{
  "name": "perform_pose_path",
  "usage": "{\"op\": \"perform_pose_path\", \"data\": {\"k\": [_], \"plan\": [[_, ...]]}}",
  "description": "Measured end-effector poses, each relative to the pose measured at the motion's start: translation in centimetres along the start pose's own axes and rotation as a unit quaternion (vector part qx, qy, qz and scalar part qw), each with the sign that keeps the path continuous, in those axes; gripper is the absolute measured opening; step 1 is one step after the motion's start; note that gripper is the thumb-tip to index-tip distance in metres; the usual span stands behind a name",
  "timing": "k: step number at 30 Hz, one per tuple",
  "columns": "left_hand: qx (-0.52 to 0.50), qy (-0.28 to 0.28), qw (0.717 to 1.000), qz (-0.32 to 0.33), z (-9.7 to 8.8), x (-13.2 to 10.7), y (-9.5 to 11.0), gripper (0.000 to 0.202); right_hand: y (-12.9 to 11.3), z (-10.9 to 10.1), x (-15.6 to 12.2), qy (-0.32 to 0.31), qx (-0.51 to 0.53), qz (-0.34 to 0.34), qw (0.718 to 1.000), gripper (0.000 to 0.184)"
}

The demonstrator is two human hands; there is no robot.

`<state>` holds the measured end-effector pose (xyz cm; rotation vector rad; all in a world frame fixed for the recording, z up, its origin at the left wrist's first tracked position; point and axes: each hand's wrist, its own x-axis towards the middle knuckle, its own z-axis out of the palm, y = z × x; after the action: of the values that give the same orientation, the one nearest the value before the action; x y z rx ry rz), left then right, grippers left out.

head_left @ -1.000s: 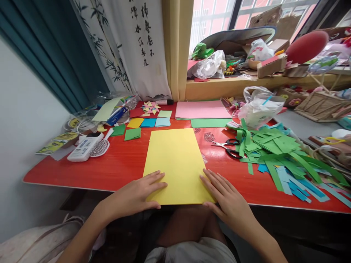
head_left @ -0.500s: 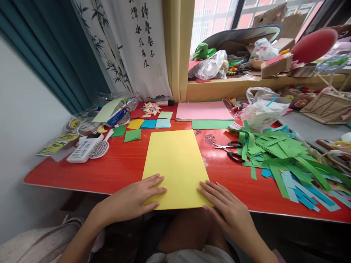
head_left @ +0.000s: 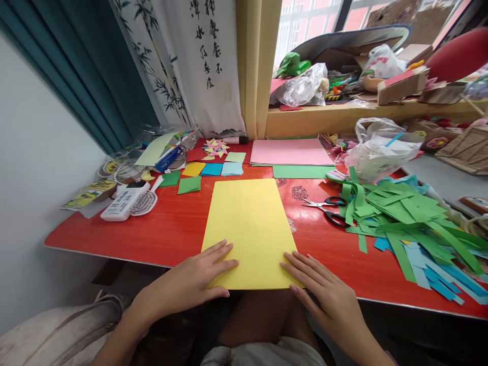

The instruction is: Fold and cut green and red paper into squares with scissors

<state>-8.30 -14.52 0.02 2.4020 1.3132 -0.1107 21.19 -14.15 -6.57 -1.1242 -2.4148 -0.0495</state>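
A sheet of yellow paper (head_left: 249, 223) lies flat on the red table (head_left: 168, 236), its near side along the table's front edge. My left hand (head_left: 206, 269) rests on its lower left corner with the fingers stretched out and apart. Over the lower right corner lies my right hand (head_left: 320, 282), fingers extended across the paper's edge. Neither hand grips anything. To the right of the sheet sits a pair of scissors (head_left: 330, 208) with black handles, blades parted and pointing left.
Green paper strips (head_left: 404, 208) and blue strips (head_left: 442, 279) are heaped at the right. Pink paper (head_left: 290, 151) lies at the back, near small coloured squares (head_left: 211, 169) and a paper star (head_left: 216, 147). A hairbrush (head_left: 145, 203) is at the left beside a white power strip (head_left: 124, 202).
The whole view has shifted, so everything appears slightly farther right. Both hands stay flat on the yellow paper, in nearly the same places.
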Motion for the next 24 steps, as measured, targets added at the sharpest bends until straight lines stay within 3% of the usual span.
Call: {"op": "perform_pose_path", "data": {"k": [7, 14, 24], "plan": [[-0.116, 0.004, 0.992, -0.039, -0.2, 0.0, -0.3, 0.044, 0.0, 0.1, 0.1, 0.016, 0.030, 0.030, 0.999, 0.032], [-0.178, 0.044, 0.976, -0.119, 1.4, 0.4, 1.1, 0.053, 0.1, 0.3, -0.1, 0.013, 0.053, 0.061, 0.997, 0.029], [-0.183, 0.053, 0.976, -0.109, 1.3, 0.1, 1.4, 0.047, -0.3, 0.7, -0.1, 0.059, 0.049, 0.094, 0.993, 0.028]]}}
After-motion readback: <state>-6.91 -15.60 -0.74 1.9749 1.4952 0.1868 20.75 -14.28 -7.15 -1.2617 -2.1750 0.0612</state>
